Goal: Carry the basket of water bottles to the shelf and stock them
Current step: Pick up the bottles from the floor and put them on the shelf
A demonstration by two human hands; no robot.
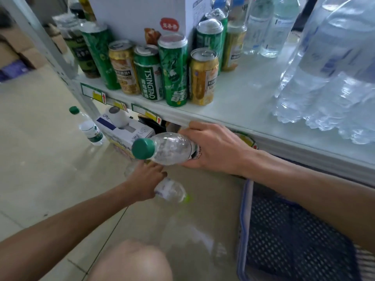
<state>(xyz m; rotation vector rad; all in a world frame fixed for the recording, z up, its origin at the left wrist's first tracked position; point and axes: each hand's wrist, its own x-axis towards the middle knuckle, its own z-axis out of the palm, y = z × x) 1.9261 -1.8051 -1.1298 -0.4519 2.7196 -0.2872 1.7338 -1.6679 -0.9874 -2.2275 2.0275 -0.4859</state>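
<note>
- While crouched before a shelf [233, 110], a person holds one water bottle in each hand; the blue mesh basket [284, 230] sits on the floor, below the right forearm.
- Right hand [215, 148]: fingers wrapped firmly around the body of a green-capped water bottle [170, 148], held sideways with the cap pointing away from the palm, just under the shelf edge.
- Left hand [145, 182]: fingers curled over a second water bottle [170, 190] low near the floor, cap pointing away from the wrist; the grip itself is partly hidden.
- A third bottle [89, 126] stands upright on the floor, well beyond the left fingers.
- Beer cans [158, 72] crowd the shelf above the right fingers.
- Judgement: turn each bottle upright before setting it down, place it in a bare spot clear of the cans, and let go only once it stands steady.
</note>
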